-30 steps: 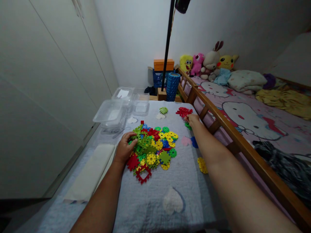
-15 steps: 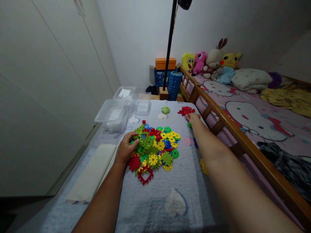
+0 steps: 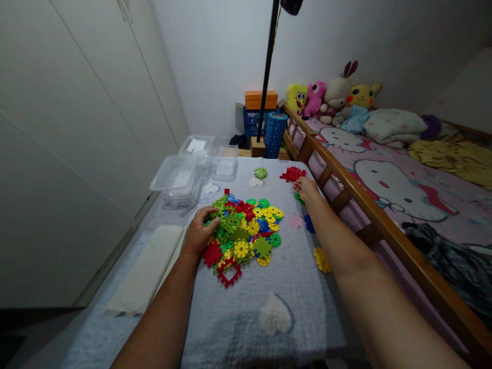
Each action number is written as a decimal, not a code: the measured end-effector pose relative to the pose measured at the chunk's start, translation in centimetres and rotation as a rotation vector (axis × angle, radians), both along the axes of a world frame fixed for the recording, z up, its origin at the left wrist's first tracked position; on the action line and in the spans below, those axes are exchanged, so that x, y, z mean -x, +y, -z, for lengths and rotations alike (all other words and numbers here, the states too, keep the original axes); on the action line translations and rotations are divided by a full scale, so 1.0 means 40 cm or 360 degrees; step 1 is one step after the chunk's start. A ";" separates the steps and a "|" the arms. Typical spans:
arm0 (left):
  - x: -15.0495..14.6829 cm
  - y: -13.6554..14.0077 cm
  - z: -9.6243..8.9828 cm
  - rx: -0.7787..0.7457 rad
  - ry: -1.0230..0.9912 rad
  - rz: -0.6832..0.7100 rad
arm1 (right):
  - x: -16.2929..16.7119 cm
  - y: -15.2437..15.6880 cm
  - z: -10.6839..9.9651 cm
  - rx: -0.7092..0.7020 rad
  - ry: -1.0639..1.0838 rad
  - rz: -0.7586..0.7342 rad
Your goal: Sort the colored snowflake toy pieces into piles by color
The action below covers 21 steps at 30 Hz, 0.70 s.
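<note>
At the centre of the frame, a mixed pile of plastic pieces is touched along its left edge by the left hand, its fingers curved and thumb parted; whether a piece is gripped cannot be made out. Right of centre, the right hand is held just beside a red heap, its fingers loosely spread, with nothing seen between them. Yellow pieces are seen lower right, beside the forearm. Left of centre, clear containers are set on the pale cloth
</note>
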<state>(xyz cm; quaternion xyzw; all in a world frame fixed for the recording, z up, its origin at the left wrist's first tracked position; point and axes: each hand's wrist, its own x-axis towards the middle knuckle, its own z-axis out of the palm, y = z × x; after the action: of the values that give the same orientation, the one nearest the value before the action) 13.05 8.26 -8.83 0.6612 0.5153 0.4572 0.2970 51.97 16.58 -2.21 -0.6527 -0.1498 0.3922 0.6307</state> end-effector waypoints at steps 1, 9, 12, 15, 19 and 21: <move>0.000 0.000 0.000 -0.0001 -0.0001 0.0000 | 0.010 -0.012 -0.004 -0.0014 -0.0030 -0.0060; -0.003 -0.003 -0.010 -0.0016 0.0014 -0.0023 | 0.146 -0.084 -0.012 -0.0060 -0.0712 -0.1053; -0.003 -0.003 -0.012 -0.0011 0.0006 -0.0029 | 0.210 -0.100 -0.003 -0.0113 -0.1232 -0.1560; -0.003 -0.003 -0.011 -0.0008 -0.0004 -0.0030 | 0.269 -0.107 0.007 -0.0129 -0.1742 -0.1797; -0.003 -0.003 -0.009 -0.0008 -0.0001 -0.0030 | 0.317 -0.102 0.020 -0.0108 -0.2091 -0.1864; -0.003 -0.003 -0.009 -0.0012 0.0003 -0.0030 | 0.328 -0.097 0.025 -0.0104 -0.2123 -0.1893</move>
<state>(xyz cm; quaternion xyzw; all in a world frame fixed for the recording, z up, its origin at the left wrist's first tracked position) 13.16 8.13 -8.47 0.6579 0.5200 0.4613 0.2898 38.86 12.72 -3.21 -0.5412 -0.8101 0.1888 0.1229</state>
